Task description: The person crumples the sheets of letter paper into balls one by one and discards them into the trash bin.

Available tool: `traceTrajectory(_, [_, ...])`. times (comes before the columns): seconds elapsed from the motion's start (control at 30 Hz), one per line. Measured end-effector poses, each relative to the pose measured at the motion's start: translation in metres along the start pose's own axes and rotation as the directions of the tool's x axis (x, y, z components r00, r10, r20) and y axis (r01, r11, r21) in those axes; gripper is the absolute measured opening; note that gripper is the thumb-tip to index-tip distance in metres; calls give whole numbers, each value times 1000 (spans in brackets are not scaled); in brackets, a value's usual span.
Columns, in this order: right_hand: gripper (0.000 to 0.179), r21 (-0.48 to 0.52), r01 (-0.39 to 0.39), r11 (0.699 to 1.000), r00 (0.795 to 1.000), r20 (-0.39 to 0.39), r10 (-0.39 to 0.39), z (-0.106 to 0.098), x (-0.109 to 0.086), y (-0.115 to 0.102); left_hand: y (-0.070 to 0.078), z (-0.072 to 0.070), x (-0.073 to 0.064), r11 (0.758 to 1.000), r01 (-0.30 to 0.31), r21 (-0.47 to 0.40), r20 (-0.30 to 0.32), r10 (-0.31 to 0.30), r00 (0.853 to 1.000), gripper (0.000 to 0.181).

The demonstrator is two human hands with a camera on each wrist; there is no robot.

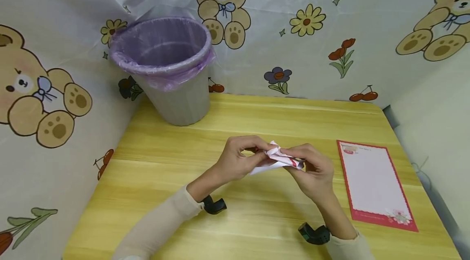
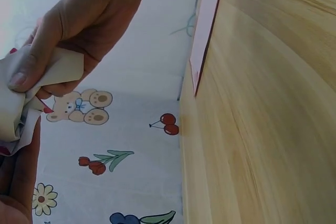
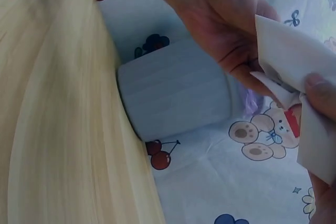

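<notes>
Both hands meet above the middle of the table on one crumpled sheet of paper (image 1: 280, 157), white with red patches along its edges. My left hand (image 1: 238, 158) pinches its left side between thumb and fingers. On the other side my right hand (image 1: 312, 168) grips the paper, thumb on the near face. In the left wrist view the folded paper (image 2: 13, 98) shows several creases and a loose flap. The right wrist view shows the paper (image 3: 294, 51) bent into stiff folds between the two hands, with part of the fingers hidden behind it.
A flat sheet of paper with a red border (image 1: 374, 182) lies on the right of the wooden table (image 1: 235, 227). At the back left stands a grey bin (image 1: 180, 101) lined with a purple bag (image 1: 172, 74). A bear-patterned cloth (image 1: 257, 60) hangs behind.
</notes>
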State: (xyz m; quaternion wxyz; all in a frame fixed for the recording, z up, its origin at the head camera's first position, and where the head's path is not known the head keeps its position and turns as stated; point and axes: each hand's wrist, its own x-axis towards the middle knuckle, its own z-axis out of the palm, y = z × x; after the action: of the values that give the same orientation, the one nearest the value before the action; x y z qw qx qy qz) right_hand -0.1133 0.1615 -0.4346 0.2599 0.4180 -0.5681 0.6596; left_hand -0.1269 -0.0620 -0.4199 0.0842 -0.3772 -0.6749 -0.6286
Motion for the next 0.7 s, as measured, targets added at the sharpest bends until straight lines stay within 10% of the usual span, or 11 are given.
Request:
traceTrajectory(0.37, [7, -211, -65, 975, 998, -26, 61, -16, -4, 0, -5, 0, -5, 997, -28, 78, 84, 22, 996, 35])
traceTrajectory(0.7, [11, -401, 15, 916, 1000, 18, -8, -17, -2, -1, -4, 17, -6, 997, 55, 46, -60, -52, 997, 22])
